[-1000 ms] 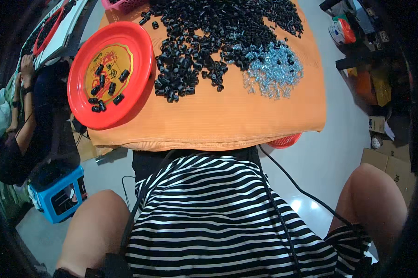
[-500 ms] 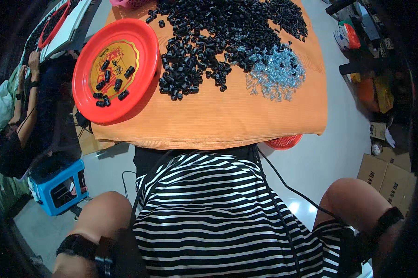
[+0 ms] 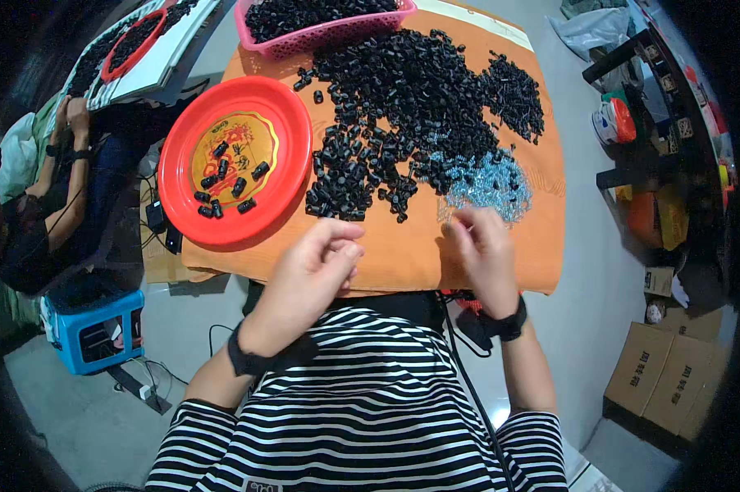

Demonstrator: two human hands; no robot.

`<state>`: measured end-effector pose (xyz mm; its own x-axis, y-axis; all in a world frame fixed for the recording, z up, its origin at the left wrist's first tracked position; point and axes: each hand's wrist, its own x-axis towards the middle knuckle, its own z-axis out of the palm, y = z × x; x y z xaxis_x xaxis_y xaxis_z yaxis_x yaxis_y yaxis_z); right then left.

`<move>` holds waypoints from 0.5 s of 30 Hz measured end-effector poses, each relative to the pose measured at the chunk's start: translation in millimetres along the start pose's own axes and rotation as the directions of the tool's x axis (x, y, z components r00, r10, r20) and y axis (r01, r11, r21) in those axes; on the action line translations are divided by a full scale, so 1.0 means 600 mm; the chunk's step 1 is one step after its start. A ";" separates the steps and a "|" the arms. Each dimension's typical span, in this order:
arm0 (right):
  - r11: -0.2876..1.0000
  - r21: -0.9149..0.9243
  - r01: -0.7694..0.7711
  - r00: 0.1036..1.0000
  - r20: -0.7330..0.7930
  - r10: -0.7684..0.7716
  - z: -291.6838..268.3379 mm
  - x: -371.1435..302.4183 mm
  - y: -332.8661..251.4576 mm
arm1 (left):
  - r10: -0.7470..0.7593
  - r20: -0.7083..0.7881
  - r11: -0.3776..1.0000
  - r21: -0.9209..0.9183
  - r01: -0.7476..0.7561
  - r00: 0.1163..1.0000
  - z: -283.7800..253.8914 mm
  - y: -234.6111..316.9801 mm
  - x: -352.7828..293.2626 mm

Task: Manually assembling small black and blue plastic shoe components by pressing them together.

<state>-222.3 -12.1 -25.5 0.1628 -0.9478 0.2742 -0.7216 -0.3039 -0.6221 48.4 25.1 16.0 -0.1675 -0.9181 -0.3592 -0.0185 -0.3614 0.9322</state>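
Orange cloth (image 3: 403,258) covers my table, and right of the red tray (image 3: 294,156) come my left hand (image 3: 308,266), curled, then my right hand (image 3: 489,258), fingers bent by the silvery springs (image 3: 491,182); I can't tell whether either grips anything. Farther in, black caps (image 3: 337,184) touch those springs, so a careless sweep might mix them, while beyond the tray a full pink basket (image 3: 329,37) crowds the reach.

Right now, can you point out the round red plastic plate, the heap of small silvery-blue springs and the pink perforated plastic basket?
Round red plastic plate (image 3: 293,154): head view, bare right side.
Heap of small silvery-blue springs (image 3: 491,182): head view, middle.
Pink perforated plastic basket (image 3: 327,38): head view, near wall.
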 end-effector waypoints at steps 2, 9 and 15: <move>0.975 -0.193 0.110 0.994 0.033 -0.105 0.017 0.005 -0.006 | 0.143 -0.024 0.949 0.287 -0.130 0.989 0.007 -0.038 0.021; 0.949 -0.296 0.110 0.994 0.023 -0.108 0.035 0.021 -0.001 | 0.488 -0.014 0.628 0.699 -0.341 0.873 0.036 -0.031 0.079; 0.983 -0.166 0.073 0.996 -0.039 -0.081 0.031 0.022 0.004 | 0.657 0.033 0.362 0.863 -0.353 0.753 0.058 -0.036 0.137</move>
<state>-209.5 -27.2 -37.1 0.1940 -0.9156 0.3523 -0.8095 -0.3523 -0.4697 1.0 -36.9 -32.5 -0.1705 -0.9235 0.3437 -0.7978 0.3341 0.5018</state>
